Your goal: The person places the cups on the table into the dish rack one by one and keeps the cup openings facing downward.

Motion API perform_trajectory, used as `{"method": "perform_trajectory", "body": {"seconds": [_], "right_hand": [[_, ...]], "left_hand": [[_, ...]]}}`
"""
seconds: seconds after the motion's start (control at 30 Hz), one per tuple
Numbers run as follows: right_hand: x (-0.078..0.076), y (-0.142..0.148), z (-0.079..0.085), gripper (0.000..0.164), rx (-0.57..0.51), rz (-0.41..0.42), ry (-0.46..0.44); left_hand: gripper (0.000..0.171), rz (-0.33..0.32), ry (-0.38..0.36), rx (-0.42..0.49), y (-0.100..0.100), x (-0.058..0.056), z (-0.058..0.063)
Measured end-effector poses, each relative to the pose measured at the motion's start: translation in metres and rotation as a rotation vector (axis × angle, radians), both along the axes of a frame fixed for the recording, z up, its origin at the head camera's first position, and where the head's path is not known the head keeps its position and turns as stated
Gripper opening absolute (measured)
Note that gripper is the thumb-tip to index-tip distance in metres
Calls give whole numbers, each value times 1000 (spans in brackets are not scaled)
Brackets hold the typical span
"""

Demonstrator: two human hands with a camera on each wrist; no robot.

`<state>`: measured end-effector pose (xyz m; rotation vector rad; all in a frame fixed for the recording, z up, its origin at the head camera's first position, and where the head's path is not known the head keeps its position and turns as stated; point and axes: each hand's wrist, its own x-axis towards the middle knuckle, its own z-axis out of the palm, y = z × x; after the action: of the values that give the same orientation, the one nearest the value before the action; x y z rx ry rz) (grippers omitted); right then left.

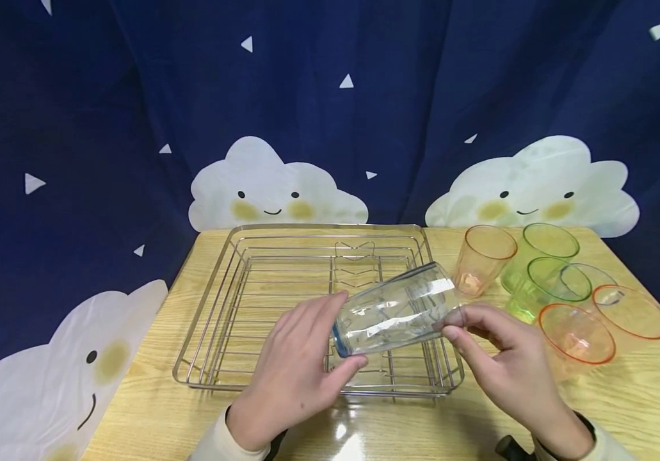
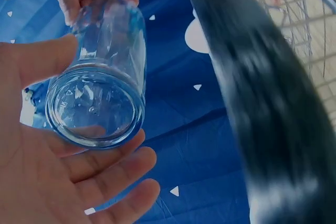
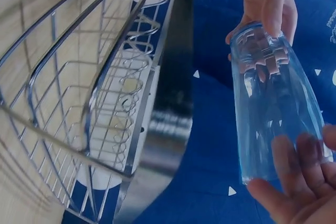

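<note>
Thumb and fingers of the left hand [image 1: 292, 362] sit loosely around the bluish base of one clear glass [image 1: 393, 314], the lower fingers spread in the left wrist view, probably to cradle the thicker end without squeezing a slick wall. The right hand [image 1: 508, 362] pinches the rim at the other end, a light hold that seems suited to steering the angle. Between the two hands the glass lies tilted near the middle of the head view, base toward the lower left, mouth toward the upper right. Beneath it, at the centre of the frame, a wire rack [image 1: 330, 226] rests on the wooden counter [image 1: 145, 403], open side up, near enough, I judge, to spare any long reach. At the right of the frame more tumblers stand upright and crowded together: orange-tinted ones [image 1: 485, 262], green ones [image 1: 551, 243] and a paler one [image 1: 597, 275], likely grouped there to keep their rims within easy grasp. Across the upper frame hangs a dark blue curtain [image 1: 306, 102] with smiling clouds [image 1: 274, 186].
</note>
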<state>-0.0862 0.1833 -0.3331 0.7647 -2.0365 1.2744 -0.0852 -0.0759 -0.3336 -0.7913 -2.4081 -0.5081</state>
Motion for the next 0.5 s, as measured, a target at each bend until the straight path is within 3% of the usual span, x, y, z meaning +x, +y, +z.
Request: {"method": "perform_trajectory", "body": {"seconds": [0.17, 0.5], "right_hand": [[-4, 0, -3, 31, 78, 1, -9], [-8, 2, -5, 34, 126, -35, 1]], "left_hand": [[76, -14, 33, -12, -5, -2, 1], [74, -13, 13, -9, -7, -2, 2]]}}
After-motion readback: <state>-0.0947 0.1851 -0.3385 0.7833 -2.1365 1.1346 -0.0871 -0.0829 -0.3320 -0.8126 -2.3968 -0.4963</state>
